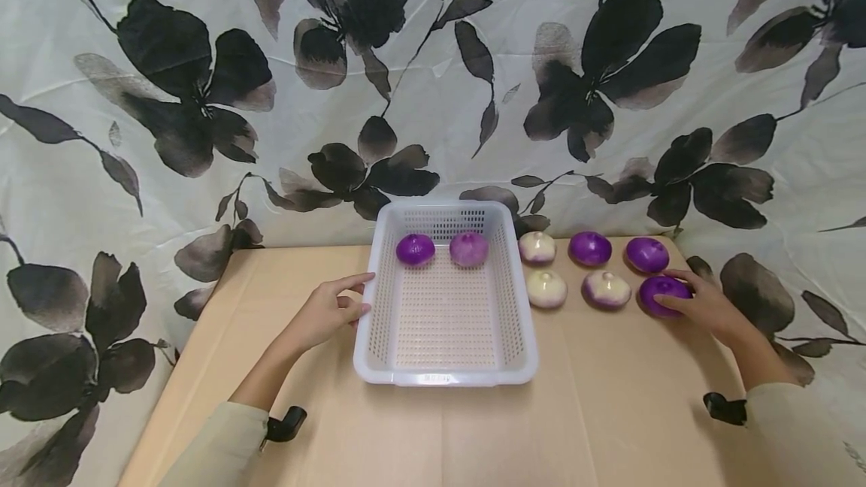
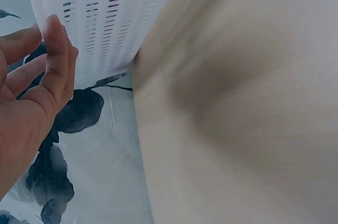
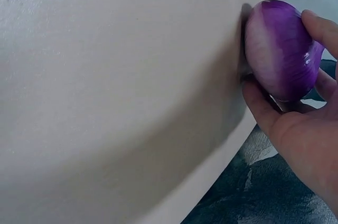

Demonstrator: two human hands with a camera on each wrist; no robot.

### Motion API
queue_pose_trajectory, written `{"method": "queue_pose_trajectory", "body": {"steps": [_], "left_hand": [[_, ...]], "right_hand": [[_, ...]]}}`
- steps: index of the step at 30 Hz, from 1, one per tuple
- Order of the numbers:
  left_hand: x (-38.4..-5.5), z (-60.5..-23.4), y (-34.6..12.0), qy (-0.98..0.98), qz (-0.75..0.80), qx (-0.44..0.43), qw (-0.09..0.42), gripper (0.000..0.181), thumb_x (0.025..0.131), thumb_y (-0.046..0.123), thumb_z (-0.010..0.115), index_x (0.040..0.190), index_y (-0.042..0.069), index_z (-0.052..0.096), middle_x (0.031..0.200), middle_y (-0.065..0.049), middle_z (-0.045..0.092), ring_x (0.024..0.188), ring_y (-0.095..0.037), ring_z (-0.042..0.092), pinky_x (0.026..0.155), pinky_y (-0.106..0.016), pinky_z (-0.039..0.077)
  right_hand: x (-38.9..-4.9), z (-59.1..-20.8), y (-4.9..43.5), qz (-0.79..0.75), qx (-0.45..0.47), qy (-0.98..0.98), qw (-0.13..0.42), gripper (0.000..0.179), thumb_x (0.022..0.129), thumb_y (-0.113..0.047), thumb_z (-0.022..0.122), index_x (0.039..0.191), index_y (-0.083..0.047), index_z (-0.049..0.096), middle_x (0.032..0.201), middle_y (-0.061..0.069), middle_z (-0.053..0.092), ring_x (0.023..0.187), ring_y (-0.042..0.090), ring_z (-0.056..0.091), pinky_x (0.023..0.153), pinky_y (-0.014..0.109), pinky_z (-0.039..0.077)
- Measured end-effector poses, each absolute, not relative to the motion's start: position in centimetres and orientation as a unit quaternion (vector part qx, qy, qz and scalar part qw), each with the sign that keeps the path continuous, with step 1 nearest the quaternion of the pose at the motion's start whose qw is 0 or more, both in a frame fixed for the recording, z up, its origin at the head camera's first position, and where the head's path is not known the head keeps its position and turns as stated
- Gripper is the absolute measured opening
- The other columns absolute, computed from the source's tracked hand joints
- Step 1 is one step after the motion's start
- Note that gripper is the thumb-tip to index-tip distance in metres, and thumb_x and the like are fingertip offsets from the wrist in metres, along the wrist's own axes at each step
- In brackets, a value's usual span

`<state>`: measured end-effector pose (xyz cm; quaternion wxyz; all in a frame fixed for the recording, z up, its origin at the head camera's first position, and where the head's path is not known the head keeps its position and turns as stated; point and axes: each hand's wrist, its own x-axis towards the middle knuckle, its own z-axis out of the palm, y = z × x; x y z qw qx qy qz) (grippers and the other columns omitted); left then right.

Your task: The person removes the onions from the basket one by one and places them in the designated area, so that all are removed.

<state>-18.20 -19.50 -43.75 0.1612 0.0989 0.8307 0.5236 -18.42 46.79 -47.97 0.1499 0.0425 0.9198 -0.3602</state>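
My left hand (image 1: 329,312) holds the left rim of a white plastic basket (image 1: 446,376), its fingertips and thumb at the edge; the left wrist view shows curled fingers (image 2: 56,60) against the slotted wall. Two purple onions lie inside near the far end, one darker onion (image 1: 415,249) and one lighter onion (image 1: 469,249). At the right, my right hand (image 1: 707,305) grips a glossy purple onion (image 1: 661,294) on the table. Seen from the right wrist, thumb and fingers wrap around that onion (image 3: 282,49), which has a paler side.
Right of the basket sit white-and-purple onions (image 1: 537,248), (image 1: 546,289), (image 1: 605,290) and more purple onions (image 1: 590,249), (image 1: 647,255), closely spaced in two rows. A floral cloth (image 1: 473,119) hangs behind the light wooden table (image 1: 467,434), whose far edge is close behind the onions.
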Motion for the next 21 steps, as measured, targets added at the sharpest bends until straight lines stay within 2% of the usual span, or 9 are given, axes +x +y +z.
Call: {"method": "queue_pose_trajectory", "body": {"steps": [5,12,21], "left_hand": [[-18.18,-43.83,-19.52,0.830,0.525,0.100,0.162,0.060,0.095,-0.003,0.066,0.152,0.000,0.048,0.130,-0.027,0.055,0.071,-0.021,0.067,0.066,-0.031,0.061],[-18.15,-43.79,-19.51,0.831,0.524,0.097,0.160,0.060,0.095,-0.003,0.067,0.152,0.001,0.048,0.130,-0.027,0.055,0.072,-0.020,0.068,0.068,-0.035,0.062],[-18.12,-43.87,-19.55,0.831,0.524,0.097,0.163,0.061,0.095,-0.003,0.067,0.152,0.001,0.048,0.130,-0.027,0.055,0.071,-0.020,0.067,0.066,-0.029,0.060]], "right_hand": [[-18.43,-48.29,46.99,-0.356,0.040,0.921,0.155,0.087,0.104,-0.043,0.058,0.159,0.008,0.016,0.151,0.049,0.020,0.135,0.068,0.027,0.105,0.081,0.031],[-18.36,-48.48,47.09,-0.362,0.043,0.918,0.159,0.087,0.104,-0.044,0.057,0.160,0.007,0.014,0.152,0.049,0.019,0.135,0.068,0.027,0.105,0.081,0.031],[-18.08,-48.39,46.95,-0.379,0.055,0.908,0.168,0.089,0.105,-0.043,0.058,0.161,0.006,0.009,0.153,0.050,0.013,0.135,0.070,0.023,0.107,0.080,0.031]]}}
